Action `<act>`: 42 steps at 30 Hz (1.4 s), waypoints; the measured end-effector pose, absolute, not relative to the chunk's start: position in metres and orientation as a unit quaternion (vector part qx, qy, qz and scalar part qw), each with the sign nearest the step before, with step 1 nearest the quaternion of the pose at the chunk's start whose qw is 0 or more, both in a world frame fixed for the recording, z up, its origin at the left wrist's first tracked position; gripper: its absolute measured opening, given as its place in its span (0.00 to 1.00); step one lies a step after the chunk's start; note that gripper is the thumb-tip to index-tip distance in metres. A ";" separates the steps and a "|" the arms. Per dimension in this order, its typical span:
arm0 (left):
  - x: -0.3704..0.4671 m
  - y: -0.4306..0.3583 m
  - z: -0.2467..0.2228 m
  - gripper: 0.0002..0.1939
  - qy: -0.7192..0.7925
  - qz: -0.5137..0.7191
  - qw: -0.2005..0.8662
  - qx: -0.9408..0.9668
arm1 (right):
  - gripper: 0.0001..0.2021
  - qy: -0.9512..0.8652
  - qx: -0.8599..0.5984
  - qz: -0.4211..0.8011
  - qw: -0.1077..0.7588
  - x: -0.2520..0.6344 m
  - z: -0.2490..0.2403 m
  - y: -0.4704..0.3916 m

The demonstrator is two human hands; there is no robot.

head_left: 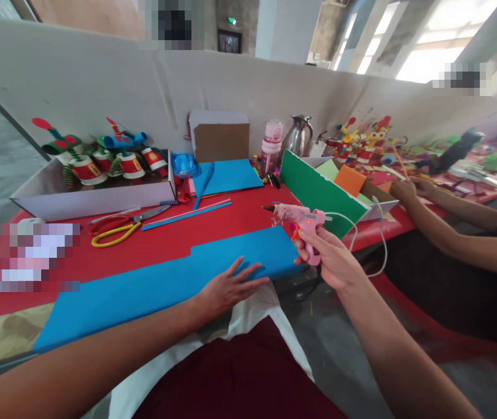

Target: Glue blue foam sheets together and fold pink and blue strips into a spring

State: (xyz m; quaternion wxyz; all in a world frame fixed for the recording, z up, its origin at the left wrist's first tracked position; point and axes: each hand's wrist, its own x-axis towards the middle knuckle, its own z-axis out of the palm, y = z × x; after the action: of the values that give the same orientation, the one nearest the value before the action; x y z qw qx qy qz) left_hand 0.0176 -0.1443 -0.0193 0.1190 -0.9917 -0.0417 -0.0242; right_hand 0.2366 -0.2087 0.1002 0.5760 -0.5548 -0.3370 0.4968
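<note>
On the red table, blue card lines the near edge; the left hand, fingers spread, perhaps touches it; the right hand grips a pink glue gun over the card's right end, red tabletop beyond.

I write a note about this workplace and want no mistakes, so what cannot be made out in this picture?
In the head view:
Glue gun: its handle is partly covered by the right grip.
Near blue sheeting: partly covered by the left grip.
Item at far left: masked by pixelation.
Box behind the green panel: the panel hides part of its inside.
Co-worker's arm: cut off by the right edge.
</note>
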 end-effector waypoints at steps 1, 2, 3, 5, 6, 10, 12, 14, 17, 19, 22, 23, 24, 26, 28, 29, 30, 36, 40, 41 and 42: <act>0.017 -0.145 -0.022 0.29 -0.039 -0.034 0.124 -0.991 | 0.15 -0.330 -0.558 0.510 0.565 0.236 0.099 -0.198; 0.017 -0.145 -0.024 0.28 -0.035 -0.044 0.128 -0.990 | 0.13 -0.319 -0.563 0.521 0.556 0.236 0.096 -0.186; 0.017 -0.144 -0.026 0.28 -0.031 -0.052 0.131 -0.990 | 0.11 -0.308 -0.571 0.530 0.546 0.236 0.091 -0.171; 0.018 -0.143 -0.031 0.26 -0.025 -0.062 0.138 -0.988 | 0.09 -0.295 -0.598 0.528 0.526 0.234 0.079 -0.139; 0.018 -0.143 -0.033 0.25 -0.024 -0.065 0.141 -0.988 | 0.09 -0.300 -0.627 0.513 0.503 0.233 0.072 -0.122; 0.021 -0.143 -0.035 0.25 -0.034 -0.050 0.126 -0.990 | 0.13 -0.333 -0.699 0.469 0.426 0.226 0.042 -0.067; 0.022 -0.144 -0.032 0.27 -0.046 -0.008 0.111 -0.993 | 0.12 -0.351 -0.714 0.452 0.403 0.225 0.033 -0.049; 0.023 -0.146 -0.027 0.29 -0.057 0.033 0.100 -0.993 | 0.11 -0.377 -0.731 0.423 0.380 0.230 0.029 -0.038; 0.023 -0.147 -0.023 0.26 -0.057 0.040 0.100 -0.993 | 0.12 -0.415 -0.755 0.364 0.354 0.241 0.036 -0.040; 0.021 -0.149 -0.023 0.25 -0.052 0.013 0.094 -0.994 | 0.10 -0.463 -0.767 0.281 0.345 0.243 0.045 -0.058; 0.017 -0.155 -0.026 0.22 -0.049 -0.032 0.066 -0.996 | 0.09 -0.575 -0.729 0.125 0.349 0.223 0.054 -0.113; 0.015 -0.158 -0.027 0.20 -0.049 -0.040 0.059 -0.996 | 0.12 -0.599 -0.700 0.146 0.361 0.212 0.053 -0.134; 0.014 -0.162 -0.027 0.19 -0.049 -0.044 0.057 -0.996 | 0.16 -0.624 -0.661 0.197 0.368 0.199 0.050 -0.155; 0.009 -0.172 -0.026 0.15 -0.046 -0.060 0.057 -0.995 | 0.19 -0.675 -0.591 0.237 0.373 0.177 0.037 -0.186; 0.004 -0.179 -0.022 0.11 -0.030 -0.095 0.055 -0.994 | 0.21 -0.728 -0.561 0.181 0.349 0.165 0.019 -0.199; 0.001 -0.181 -0.019 0.10 -0.019 -0.117 0.051 -0.992 | 0.22 -0.739 -0.572 0.143 0.327 0.164 0.010 -0.199; -0.002 -0.182 -0.015 0.11 -0.009 -0.141 0.045 -0.989 | 0.23 -0.746 -0.588 0.103 0.296 0.165 0.002 -0.195; -0.010 -0.170 0.001 0.15 -0.088 -0.263 0.028 -0.960 | 0.32 -0.783 -0.612 -0.008 0.115 0.181 -0.015 -0.169; -0.005 -0.166 -0.010 0.14 -0.190 -0.271 0.029 -0.943 | 0.31 -0.774 -0.626 -0.005 0.095 0.184 -0.017 -0.180; -0.005 -0.166 -0.014 0.15 -0.210 -0.266 0.025 -0.940 | 0.31 -0.764 -0.638 -0.007 0.098 0.186 -0.018 -0.185; -0.006 -0.166 -0.018 0.15 -0.224 -0.261 0.018 -0.939 | 0.31 -0.753 -0.650 -0.008 0.104 0.189 -0.019 -0.190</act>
State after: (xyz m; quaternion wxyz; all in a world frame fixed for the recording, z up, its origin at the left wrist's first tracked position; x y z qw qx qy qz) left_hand -0.0060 -0.1663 -0.0184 0.0185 -0.9388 -0.2244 -0.2607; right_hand 0.1885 -0.1899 -0.0188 0.1043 -0.6496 -0.7530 -0.0080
